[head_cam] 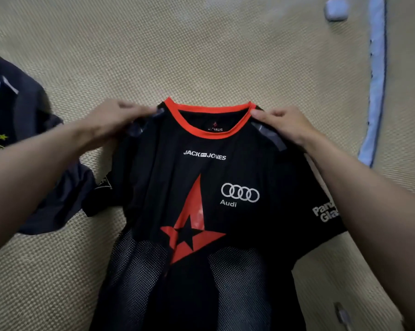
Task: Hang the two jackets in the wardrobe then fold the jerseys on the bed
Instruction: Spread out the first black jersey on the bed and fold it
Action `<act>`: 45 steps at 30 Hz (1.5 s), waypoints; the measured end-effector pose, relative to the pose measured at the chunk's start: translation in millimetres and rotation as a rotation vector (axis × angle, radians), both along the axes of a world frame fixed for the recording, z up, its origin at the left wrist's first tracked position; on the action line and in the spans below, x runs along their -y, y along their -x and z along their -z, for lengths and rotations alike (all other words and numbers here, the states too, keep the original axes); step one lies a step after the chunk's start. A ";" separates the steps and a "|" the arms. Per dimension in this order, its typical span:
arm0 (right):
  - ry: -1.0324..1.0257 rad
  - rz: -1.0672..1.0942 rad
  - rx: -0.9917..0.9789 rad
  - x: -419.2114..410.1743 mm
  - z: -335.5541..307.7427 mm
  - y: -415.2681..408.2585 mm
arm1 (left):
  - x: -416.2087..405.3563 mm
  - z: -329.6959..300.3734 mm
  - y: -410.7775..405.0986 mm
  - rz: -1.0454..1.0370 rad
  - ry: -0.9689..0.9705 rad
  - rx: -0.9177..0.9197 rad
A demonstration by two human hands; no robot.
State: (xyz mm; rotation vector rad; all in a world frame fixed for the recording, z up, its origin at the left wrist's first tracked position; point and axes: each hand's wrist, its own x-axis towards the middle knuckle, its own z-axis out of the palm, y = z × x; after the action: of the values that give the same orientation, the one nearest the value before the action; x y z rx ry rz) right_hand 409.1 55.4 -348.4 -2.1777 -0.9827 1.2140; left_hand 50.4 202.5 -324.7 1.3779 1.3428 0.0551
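A black jersey with a red collar, a red star emblem and white sponsor logos lies front side up on the woven tan bed surface. My left hand pinches its left shoulder beside the collar. My right hand pinches the other shoulder. Both sleeves are spread out to the sides, and the lower hem runs out of view at the bottom. A second dark jersey with a small yellow star lies crumpled at the left, partly under my left forearm.
A light blue fabric strip with dark edging runs down the right side of the bed. A small pale grey case rests near the top right. A small grey object lies at the lower right.
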 end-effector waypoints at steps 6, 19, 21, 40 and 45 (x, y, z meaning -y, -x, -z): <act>0.530 -0.162 -0.196 78.7 -43.2 -37.4 | 33.1 -20.0 23.2 -0.202 0.182 0.053; 0.252 0.278 -0.181 183.9 -50.1 -43.4 | 61.5 -19.9 6.5 0.089 -0.642 -0.456; 0.293 0.167 -0.140 188.0 -57.8 -43.6 | 91.0 -28.1 -16.9 0.380 -0.894 -0.472; 0.187 0.000 0.991 199.3 -45.7 -43.8 | 339.3 23.9 -119.2 0.928 -0.780 -0.422; -0.071 -0.097 0.801 225.7 -68.1 30.8 | 354.6 14.9 -68.8 0.917 -0.778 -0.237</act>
State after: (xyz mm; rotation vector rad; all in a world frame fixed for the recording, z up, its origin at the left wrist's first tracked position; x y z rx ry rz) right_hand 378.3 -170.3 -280.3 -2.6183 -1.4076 0.2863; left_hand 119.2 -152.1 -339.6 2.6233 0.7562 -0.2316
